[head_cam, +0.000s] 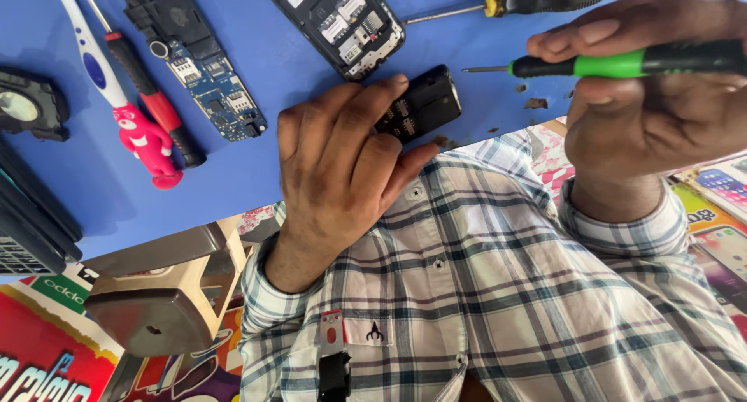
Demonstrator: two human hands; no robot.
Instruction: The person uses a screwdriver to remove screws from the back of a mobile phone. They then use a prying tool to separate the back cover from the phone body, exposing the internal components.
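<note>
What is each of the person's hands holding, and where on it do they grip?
The left hand pins a small black phone body by its near end. The right hand grips a green-and-black screwdriver by its handle.

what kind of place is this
Likely a phone repair bench: an opened phone, a bare blue circuit board and spare screwdrivers lie on the blue worktop.
</note>
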